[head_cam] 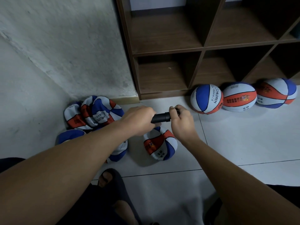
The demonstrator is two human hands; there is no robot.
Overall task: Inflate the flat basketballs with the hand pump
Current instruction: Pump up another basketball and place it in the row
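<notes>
Evidently the step in hand was readying the hand pump [161, 117] rather than pumping: the short black barrel was held in the air above the floor, level between the two hands, and no needle could be seen entering any ball. The left hand [138, 119] was wrapped around the barrel's near end, fingers curled over it; the right hand [181, 120] was clamped on the far end, thumb and fingers closed about what looked like the handle or cap, though that part was mostly hidden. Directly beneath the pump lay one flat basketball [159, 143], crumpled and folded in on itself, red, white and blue. My judgement is that the next move called for finding that ball's valve, seating the pump's nozzle in it squarely, and steadying the limp skin before any stroke. As to counts: one pump; three inflated basketballs [206, 99] stood in a row on the tiled floor [243, 135] against the foot of the brown cubby shelf [201, 47], touching or nearly so. Flat ones numbered at least three, namely the one under the pump, a heap by the wall [93, 113] that may have been more than one, and another [116, 151] partly hidden behind the left forearm. One sandalled foot [110, 179] showed below.
</notes>
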